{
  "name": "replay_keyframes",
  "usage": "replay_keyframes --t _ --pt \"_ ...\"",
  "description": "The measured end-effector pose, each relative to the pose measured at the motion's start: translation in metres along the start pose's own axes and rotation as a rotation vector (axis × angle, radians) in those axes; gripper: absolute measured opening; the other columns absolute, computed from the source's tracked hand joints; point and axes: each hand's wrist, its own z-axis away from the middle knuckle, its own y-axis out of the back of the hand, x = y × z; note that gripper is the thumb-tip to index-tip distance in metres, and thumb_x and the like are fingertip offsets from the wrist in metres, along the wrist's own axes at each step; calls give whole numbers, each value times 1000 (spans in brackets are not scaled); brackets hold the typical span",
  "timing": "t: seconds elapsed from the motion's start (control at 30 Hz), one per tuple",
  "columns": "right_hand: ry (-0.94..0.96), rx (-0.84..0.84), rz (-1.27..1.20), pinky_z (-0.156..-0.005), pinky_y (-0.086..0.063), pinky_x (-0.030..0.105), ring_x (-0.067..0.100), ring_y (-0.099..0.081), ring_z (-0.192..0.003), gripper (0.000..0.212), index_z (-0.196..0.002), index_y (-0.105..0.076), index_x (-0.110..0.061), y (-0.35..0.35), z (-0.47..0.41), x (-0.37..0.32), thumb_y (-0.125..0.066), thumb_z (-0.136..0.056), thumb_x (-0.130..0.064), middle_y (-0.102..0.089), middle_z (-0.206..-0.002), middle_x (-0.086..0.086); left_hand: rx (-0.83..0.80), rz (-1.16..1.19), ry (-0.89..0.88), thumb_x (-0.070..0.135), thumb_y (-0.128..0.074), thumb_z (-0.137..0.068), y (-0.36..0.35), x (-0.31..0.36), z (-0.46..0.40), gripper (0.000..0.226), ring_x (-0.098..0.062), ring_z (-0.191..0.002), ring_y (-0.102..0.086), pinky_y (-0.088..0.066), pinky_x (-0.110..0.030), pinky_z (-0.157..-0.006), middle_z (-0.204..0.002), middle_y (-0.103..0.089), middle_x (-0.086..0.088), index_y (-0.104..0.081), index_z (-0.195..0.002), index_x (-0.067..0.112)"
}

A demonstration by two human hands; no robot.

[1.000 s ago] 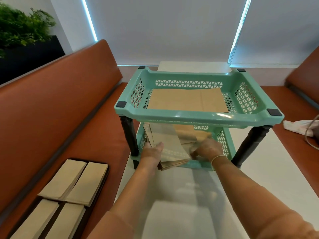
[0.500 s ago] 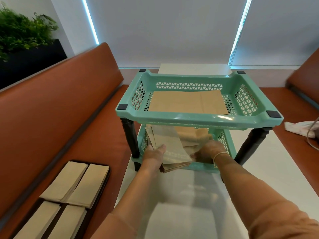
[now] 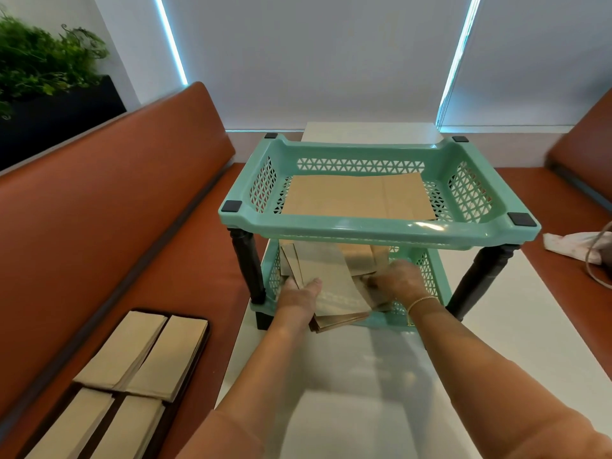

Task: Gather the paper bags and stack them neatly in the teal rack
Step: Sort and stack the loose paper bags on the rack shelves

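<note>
Far left, on the orange bench seat [image 3: 185, 293], a dark tray [image 3: 195, 356] carries four piles of paper bags [image 3: 132, 356] not yet gathered, so by the look of it the job is roughly half done at best.

Centre: the teal rack [image 3: 390, 226] stands on the white worktop [image 3: 496, 342]. Top tier holds a flat brown bag [image 3: 357, 197], lying square w/ room left round it. Bottom tier holds a skewed stack of bags [image 3: 331, 286]; its near end overhangs the tier's near edge and the layers fan out at diff angles, so not neat yet.

Left hand [image 3: 299, 294] grips the stack's near-left corner, thumb on top, fingers under as far as can be seen. Right hand [image 3: 395, 281] is curled over the stack's right side, holding it; fingertips blurred, so exact pinch can't be told.

Still to do, likely: square the stack, push it fully in, then fetch the tray bags.

Room: gap betw tiers is low, and the black legs [image 3: 248, 263] at near left and near right flank the opening. Worktop near the person is open. Far right, a white cloth [image 3: 573, 246] lies on the other bench, well apart.
</note>
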Motion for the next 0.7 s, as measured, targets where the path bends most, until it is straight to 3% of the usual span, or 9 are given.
replay_keyframes --t 0.1,0.17,0.3,0.4,0.47,0.53,0.6,0.67,0.7 --pt "1 15 -94 -62 -46 25 23 -55 -78 26 -65 -51 -9 6 0 -9 -59 -86 -22 -57 -82 8 -3 -36 -5 30 -53 -95 -2 2 4 60 -29 -128 -42 -40 -33 -95 -143 -39 -10 -27 -146 12" --pt "29 49 -83 -58 -43 23 24 -56 -77 21 -72 -55 -8 10 0 -15 -49 -90 -16 -62 -88 12 -3 -52 -11 30 -52 -95 -2 3 5 64 -29 -133 -37 -37 -36 -101 -148 -34 -10 -21 -148 12" --pt "169 238 81 -94 -38 29 27 -53 -113 28 -115 -58 -7 23 16 -12 -38 -97 -11 -60 -119 12 -2 -60 3 32 -53 -95 -2 5 6 68 -31 -134 -36 -36 -37 -103 -150 -30 -11 -17 -149 13" --pt "191 257 143 -101 -31 30 26 -47 -122 35 -123 -54 -3 33 34 -4 -30 -100 -12 -55 -128 12 -5 -73 4 35 -54 -94 -2 6 7 71 -31 -135 -34 -34 -39 -107 -152 -27 -11 -16 -150 13" --pt "182 281 145 -99 -37 32 29 -50 -119 32 -121 -54 0 34 41 -5 -32 -98 -6 -57 -124 15 -6 -73 0 34 -53 -95 -3 6 8 71 -31 -135 -33 -34 -37 -105 -152 -27 -11 -15 -150 12" --pt "100 333 -73 -90 -42 35 36 -55 -110 27 -112 -56 7 34 42 -4 -36 -96 -3 -60 -116 22 -9 -72 -14 33 -53 -95 -4 6 10 70 -30 -136 -32 -34 -37 -105 -152 -26 -10 -14 -150 12" --pt "65 395 -262 -78 -41 28 38 -56 -103 25 -95 -58 11 33 37 -1 -37 -95 -2 -61 -109 26 -11 -76 -17 33 -53 -95 -4 6 11 72 -29 -138 -30 -31 -38 -107 -153 -24 -10 -13 -150 12" --pt "65 351 -408 -69 -43 20 32 -57 -83 28 -71 -52 4 33 34 3 -36 -93 6 -61 -93 27 -5 -79 -21 33 -53 -94 -2 6 11 71 -30 -138 -30 -31 -38 -107 -153 -25 -10 -15 -150 11" --pt "104 345 -515 -75 -45 28 27 -55 -75 27 -71 -53 1 32 32 4 -38 -91 10 -59 -90 30 3 -81 -28 32 -54 -94 0 6 11 70 -30 -137 -31 -31 -37 -107 -152 -27 -10 -17 -149 11"
